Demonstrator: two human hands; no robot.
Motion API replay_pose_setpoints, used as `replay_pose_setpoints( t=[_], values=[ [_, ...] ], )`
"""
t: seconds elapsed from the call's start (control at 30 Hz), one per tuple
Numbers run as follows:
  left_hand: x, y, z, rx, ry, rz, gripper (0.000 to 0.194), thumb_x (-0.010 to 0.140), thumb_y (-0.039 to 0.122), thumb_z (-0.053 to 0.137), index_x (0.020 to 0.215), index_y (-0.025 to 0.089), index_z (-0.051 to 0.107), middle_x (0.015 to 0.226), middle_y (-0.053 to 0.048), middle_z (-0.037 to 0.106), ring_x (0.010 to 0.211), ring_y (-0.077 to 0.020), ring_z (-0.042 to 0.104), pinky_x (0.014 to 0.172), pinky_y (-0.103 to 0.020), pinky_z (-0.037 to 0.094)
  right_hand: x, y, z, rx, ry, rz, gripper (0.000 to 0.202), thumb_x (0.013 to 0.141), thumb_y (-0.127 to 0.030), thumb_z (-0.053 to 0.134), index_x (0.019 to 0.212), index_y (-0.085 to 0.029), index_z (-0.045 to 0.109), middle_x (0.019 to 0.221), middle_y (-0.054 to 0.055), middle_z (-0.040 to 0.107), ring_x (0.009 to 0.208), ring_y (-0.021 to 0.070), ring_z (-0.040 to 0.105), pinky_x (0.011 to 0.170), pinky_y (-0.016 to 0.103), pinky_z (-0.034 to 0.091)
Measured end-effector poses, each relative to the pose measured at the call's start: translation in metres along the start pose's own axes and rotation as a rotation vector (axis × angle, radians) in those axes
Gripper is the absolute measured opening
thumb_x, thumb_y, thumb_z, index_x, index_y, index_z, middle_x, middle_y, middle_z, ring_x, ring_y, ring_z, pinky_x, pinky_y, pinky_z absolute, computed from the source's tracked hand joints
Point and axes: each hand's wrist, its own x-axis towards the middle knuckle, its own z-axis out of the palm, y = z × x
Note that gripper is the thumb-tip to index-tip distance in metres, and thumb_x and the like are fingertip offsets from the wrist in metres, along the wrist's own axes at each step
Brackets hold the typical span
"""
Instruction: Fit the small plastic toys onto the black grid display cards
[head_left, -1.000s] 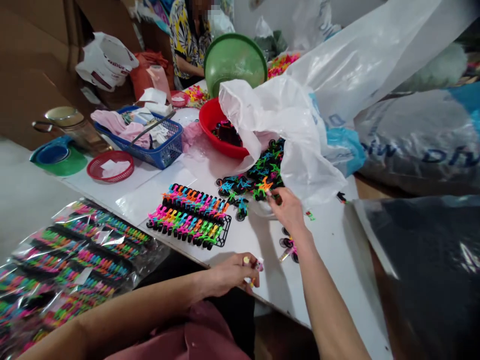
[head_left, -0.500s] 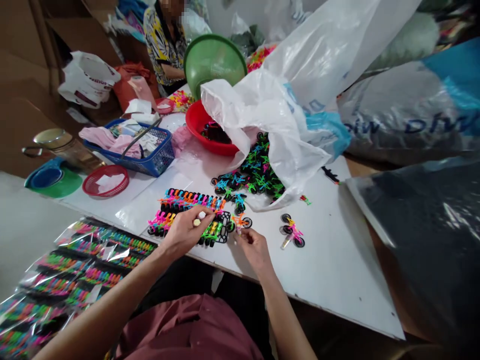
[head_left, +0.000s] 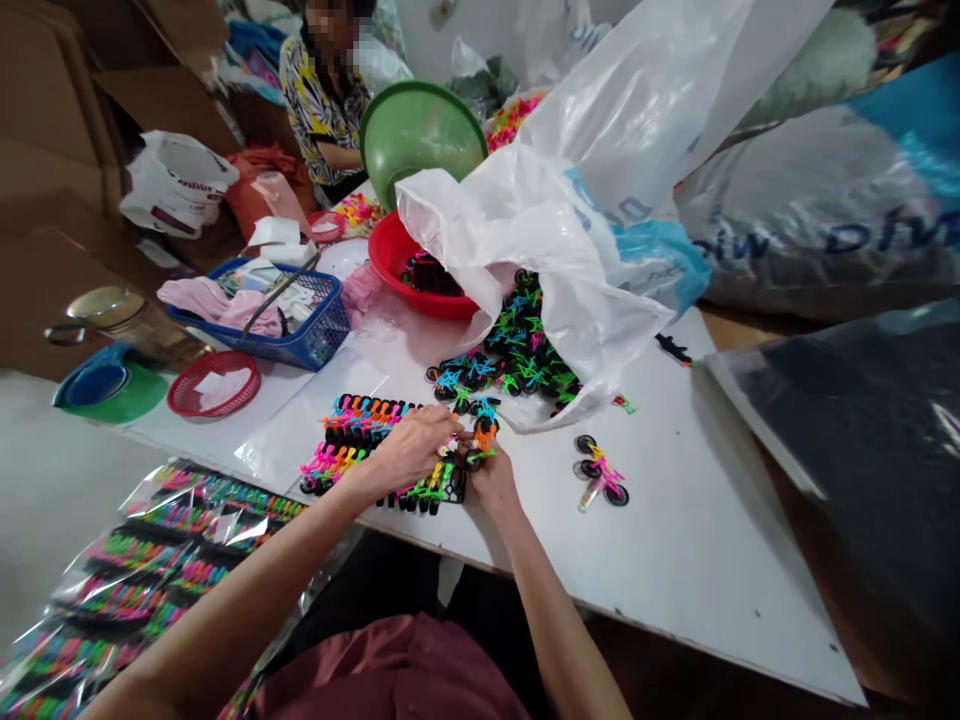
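Note:
Rows of small colourful toy bicycles (head_left: 360, 425) stand packed on the white table near its front edge. My left hand (head_left: 416, 445) is closed over their right end, with small white pieces at its fingertips. Beside it, my right hand (head_left: 491, 480) pinches an orange toy bicycle (head_left: 485, 436) with black wheels. The fingertips of both hands nearly meet there. Behind them lies a heap of loose toy bicycles (head_left: 525, 345), partly under a white plastic bag (head_left: 570, 300). A pink and yellow bicycle (head_left: 602, 470) lies to the right.
A red basin (head_left: 382, 260), a green basin (head_left: 424, 140), a blue basket (head_left: 322, 320) and a small red basket (head_left: 251, 385) stand behind and left. Bagged toys (head_left: 180, 560) lie at lower left. A person (head_left: 322, 110) sits at the back. Large sacks (head_left: 810, 230) fill the right.
My left hand has moved right, towards my right hand. The orange bicycle, beside my right fingertips before, is now held upright in them. The view has shifted slightly.

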Motion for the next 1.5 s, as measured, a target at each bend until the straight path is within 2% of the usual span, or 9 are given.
replay_pose_setpoints(
  t=[0.23,0.57,0.73,0.87,1.0,1.07,1.17,1.33,1.5],
  values=[
    [-0.002,-0.001,0.004,0.024,0.001,0.041,0.055,0.069,-0.001,0.037,0.119,0.017,0.052,0.107,-0.009,0.054,0.102,-0.0219,0.048,0.087,-0.035,0.039,0.013,0.001,-0.009,-0.286,-0.2,-0.107,0.044,0.064,-0.004,0.039,0.102,-0.017,0.057,0.101,0.008,0.056,0.087,0.0179,0.056,0.074,0.028,0.046],
    [0.01,0.01,0.019,0.079,0.08,0.025,0.028,0.086,0.013,0.04,0.107,0.014,0.058,0.099,-0.011,0.057,0.098,-0.0233,0.049,0.088,-0.038,0.04,0.019,-0.011,-0.011,-0.569,-0.296,-0.04,0.024,0.08,-0.015,0.041,0.098,-0.017,0.056,0.099,0.009,0.055,0.089,0.0197,0.053,0.072,0.028,0.044],
    [0.009,0.008,0.023,0.139,0.121,0.077,0.028,0.081,0.005,0.039,0.097,0.012,0.061,0.092,-0.01,0.057,0.093,-0.0235,0.048,0.085,-0.038,0.043,0.016,-0.019,-0.012,-0.616,-0.299,-0.073,0.02,0.085,-0.021,0.042,0.099,-0.019,0.056,0.098,0.007,0.054,0.093,0.0195,0.052,0.071,0.027,0.045],
    [0.007,0.004,0.025,0.156,0.124,0.142,0.032,0.079,0.0,0.038,0.1,0.011,0.06,0.092,-0.009,0.058,0.091,-0.0227,0.049,0.084,-0.037,0.044,-0.017,-0.022,-0.05,-0.452,-0.161,-0.056,0.027,0.09,-0.023,0.037,0.113,-0.02,0.05,0.101,0.006,0.056,0.091,0.0145,0.054,0.077,0.024,0.044],
    [0.006,0.002,0.031,0.16,0.182,0.184,0.027,0.084,0.008,0.04,0.102,0.013,0.059,0.093,-0.009,0.059,0.091,-0.0226,0.051,0.084,-0.037,0.044,-0.05,-0.016,-0.117,-0.726,0.201,0.435,0.031,0.088,-0.038,0.041,0.106,-0.016,0.053,0.093,0.009,0.062,0.082,0.0191,0.059,0.071,0.029,0.043],
    [0.005,0.004,0.029,0.167,0.231,0.2,0.028,0.086,0.01,0.039,0.106,0.013,0.059,0.094,-0.01,0.059,0.092,-0.0228,0.052,0.083,-0.037,0.044,-0.054,-0.012,-0.142,-0.893,0.251,0.644,0.031,0.086,-0.041,0.045,0.098,-0.014,0.056,0.087,0.011,0.063,0.079,0.023,0.061,0.068,0.032,0.042],
    [-0.001,0.013,0.014,0.137,0.332,0.183,0.03,0.089,0.016,0.04,0.113,0.012,0.056,0.099,-0.011,0.059,0.094,-0.0234,0.052,0.084,-0.038,0.044,-0.051,-0.009,-0.16,-0.928,0.233,0.695,0.026,0.085,-0.034,0.042,0.09,-0.014,0.059,0.083,0.012,0.065,0.077,0.0241,0.062,0.066,0.032,0.04],
    [-0.023,0.033,-0.003,-0.099,0.469,-0.022,0.027,0.088,0.027,0.046,0.11,0.016,0.059,0.099,-0.007,0.061,0.093,-0.0193,0.056,0.085,-0.032,0.044,-0.054,-0.025,-0.144,-0.738,0.288,0.529,0.019,0.081,-0.031,0.046,0.084,-0.017,0.059,0.073,0.005,0.065,0.07,0.019,0.06,0.063,0.027,0.038],
    [-0.029,0.067,0.022,-0.464,0.328,-0.245,0.031,0.085,0.03,0.049,0.111,0.015,0.058,0.094,-0.006,0.064,0.084,-0.0158,0.06,0.078,-0.027,0.047,-0.062,-0.058,-0.092,-0.568,0.225,0.197,0.021,0.082,-0.035,0.046,0.087,-0.018,0.057,0.072,0.002,0.063,0.058,0.0128,0.056,0.056,0.022,0.036]
  ],
)
